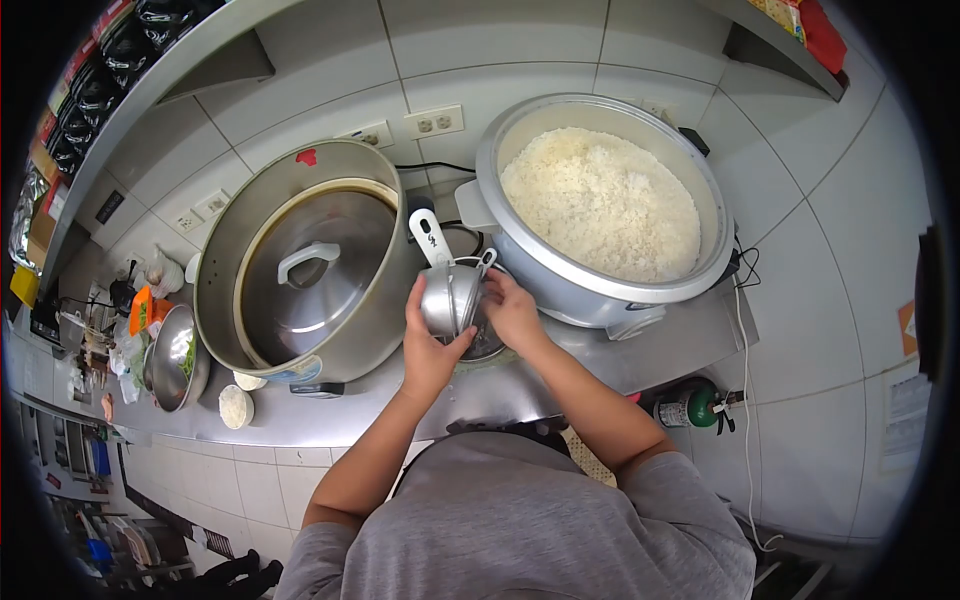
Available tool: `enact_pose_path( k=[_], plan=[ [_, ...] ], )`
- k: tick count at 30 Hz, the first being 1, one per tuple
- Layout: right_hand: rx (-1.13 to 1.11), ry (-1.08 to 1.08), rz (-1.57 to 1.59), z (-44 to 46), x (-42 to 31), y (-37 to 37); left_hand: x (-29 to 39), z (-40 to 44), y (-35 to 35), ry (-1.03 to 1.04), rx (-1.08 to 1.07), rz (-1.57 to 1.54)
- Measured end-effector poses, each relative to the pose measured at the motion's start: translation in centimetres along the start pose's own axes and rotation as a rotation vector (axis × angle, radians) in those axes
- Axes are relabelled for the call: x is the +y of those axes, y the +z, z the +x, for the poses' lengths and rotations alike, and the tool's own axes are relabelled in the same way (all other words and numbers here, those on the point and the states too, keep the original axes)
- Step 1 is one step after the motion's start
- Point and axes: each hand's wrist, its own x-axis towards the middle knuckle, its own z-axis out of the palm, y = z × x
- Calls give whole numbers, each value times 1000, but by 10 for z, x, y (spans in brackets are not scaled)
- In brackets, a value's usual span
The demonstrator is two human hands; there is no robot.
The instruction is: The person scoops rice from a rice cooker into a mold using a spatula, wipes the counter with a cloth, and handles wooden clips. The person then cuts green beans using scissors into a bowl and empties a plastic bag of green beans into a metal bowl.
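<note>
Between the two large pots, my left hand (434, 350) is closed around a small round metal bowl (437, 302), thumb across its rim. The bowl is tilted on its side, with at least one more thin metal rim pressed against it. My right hand (508, 312) grips the other side of these metal pieces; its fingertips are partly hidden behind them. A white handle (430, 237) with dark markings sticks up just behind the bowl, and a smaller looped handle (488, 258) rises by my right fingers. Below my hands is a round metal container (487, 354), mostly covered.
A rice cooker (605, 303) full of white rice (600, 205) stands to the right. On the left is a big metal pot (370, 335) with a lid (335, 250) inside it. A small cup of rice (236, 408) and metal bowls (178, 360) sit on the steel counter (330, 425).
</note>
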Motion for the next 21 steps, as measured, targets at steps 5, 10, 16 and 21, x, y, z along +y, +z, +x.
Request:
enact_pose_path(
  k=[5, 10, 16, 21],
  plan=[
    [-125, 2, -276, 16, 15, 31, -13, -9, 1, 9, 39, 37],
    [-210, -5, -490, 15, 5, 31, -16, -17, -10, -30, 46, 30],
    [-44, -139, -455, -10, -4, 25, -17, -20, -14, -38, 61, -24],
    [-136, -300, -477, -16, -26, -7, -4, -15, -18, -32, 41, -44]
  ],
)
